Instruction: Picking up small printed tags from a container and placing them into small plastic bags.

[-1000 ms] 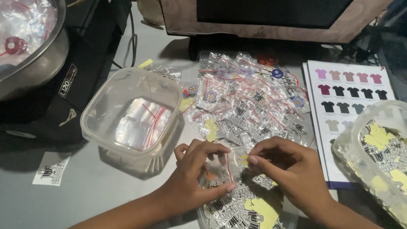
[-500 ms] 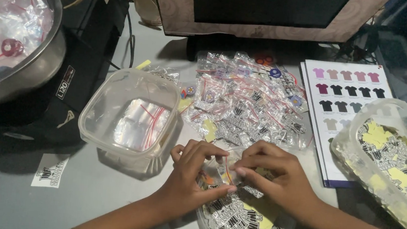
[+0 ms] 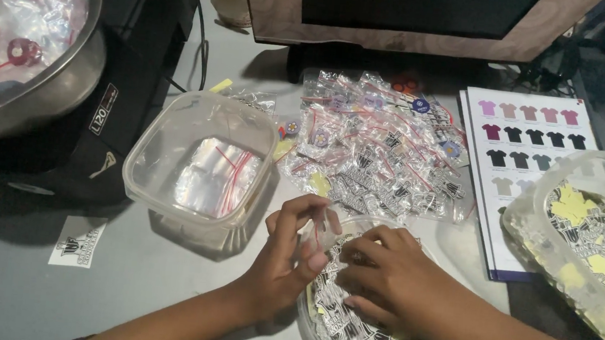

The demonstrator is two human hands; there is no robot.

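1. The left hand (image 3: pixel 288 252) is curled, thumb and fingertips pinching a small clear bag (image 3: pixel 315 235) with a red strip, held upright just above the near rim of a round tub (image 3: pixel 317 339).
2. The right hand (image 3: pixel 387 283) lies palm down over that tub, fingers bent toward the bag; its fingertips meet the bag's edge (whether they grip it or only touch it cannot be told).
3. The round tub sits at the near edge of the grey table (image 3: pixel 28 299) and is full of black-and-white stickers (image 3: pixel 346 334).
4. Left of the hands stands a square clear tub (image 3: pixel 174 137) with a stack of empty zip bags (image 3: pixel 214 177) in its bottom.
5. Behind the hands lies a loose pile of filled bags (image 3: pixel 377 147), spread between the square tub and a colour chart (image 3: pixel 531 139) printed with rows of small shirts.
6. At the far right a large clear tub (image 3: pixel 532 212) holds more stickers and yellow slips, resting partly on the chart.
7. At the far left a steel bowl (image 3: pixel 69 84) holds crumpled clear plastic, standing on a black box (image 3: pixel 124 125).
8. One loose sticker (image 3: pixel 77 241) lies flat on the table (near the black box, well apart from the hands).
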